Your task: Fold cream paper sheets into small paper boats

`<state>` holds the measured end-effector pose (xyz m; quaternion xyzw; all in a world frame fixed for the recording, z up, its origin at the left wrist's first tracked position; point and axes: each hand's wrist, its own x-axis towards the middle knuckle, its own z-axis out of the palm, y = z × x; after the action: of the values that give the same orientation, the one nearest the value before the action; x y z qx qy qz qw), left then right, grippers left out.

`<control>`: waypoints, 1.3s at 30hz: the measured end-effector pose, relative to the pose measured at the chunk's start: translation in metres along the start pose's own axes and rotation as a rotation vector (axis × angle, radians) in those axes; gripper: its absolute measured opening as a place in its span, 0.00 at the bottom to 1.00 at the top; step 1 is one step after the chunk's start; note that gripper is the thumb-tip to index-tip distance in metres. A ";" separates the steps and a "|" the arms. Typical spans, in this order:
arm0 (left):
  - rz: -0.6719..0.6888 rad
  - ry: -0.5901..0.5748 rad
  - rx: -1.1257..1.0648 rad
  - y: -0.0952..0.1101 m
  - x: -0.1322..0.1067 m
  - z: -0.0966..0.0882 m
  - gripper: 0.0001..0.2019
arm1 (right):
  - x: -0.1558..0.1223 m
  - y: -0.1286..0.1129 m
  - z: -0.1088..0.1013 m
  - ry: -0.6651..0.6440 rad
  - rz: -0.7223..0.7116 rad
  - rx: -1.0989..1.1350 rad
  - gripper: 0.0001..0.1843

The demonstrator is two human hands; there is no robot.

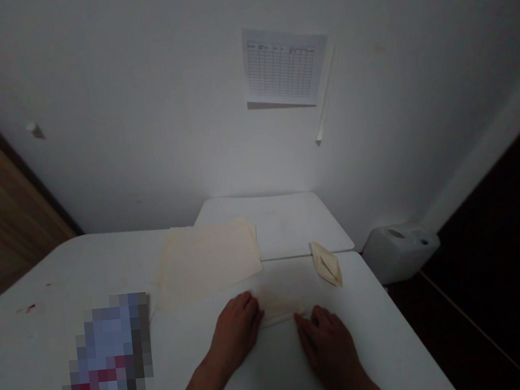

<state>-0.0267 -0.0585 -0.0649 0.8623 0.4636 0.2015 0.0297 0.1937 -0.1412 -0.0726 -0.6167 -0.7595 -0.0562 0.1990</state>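
Touching folded paper [280, 311] with fingers [251, 306]

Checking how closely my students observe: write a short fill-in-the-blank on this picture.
1. The left hand and right hand flank a folded paper strip on the ____ table.
2. A pointed folded paper piece sits to the ____ of the stack of cream paper.
3. A blurred object lies to the ____ of the left hand.

Missing words: white; right; left.

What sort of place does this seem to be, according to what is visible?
Probably a plain indoor work room: two white tables stand end to end against a white wall, a printed grid sheet hangs there, and cream paper sheets lie on the tables.
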 end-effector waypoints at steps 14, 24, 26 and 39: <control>0.025 0.040 -0.028 -0.004 -0.001 0.003 0.07 | 0.014 0.003 -0.008 0.153 -0.055 0.074 0.12; -0.001 0.041 -0.026 -0.003 -0.002 0.000 0.09 | 0.025 -0.016 -0.008 -0.059 -0.253 0.236 0.15; -0.004 0.061 0.031 -0.001 -0.004 -0.003 0.09 | 0.025 -0.015 -0.008 -0.061 -0.249 0.237 0.15; 0.193 -0.031 0.111 0.028 -0.037 0.000 0.21 | 0.023 -0.013 -0.005 -0.059 -0.242 0.253 0.16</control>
<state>-0.0224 -0.1045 -0.0700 0.9062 0.3885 0.1639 -0.0306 0.1789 -0.1246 -0.0569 -0.4922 -0.8348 0.0342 0.2444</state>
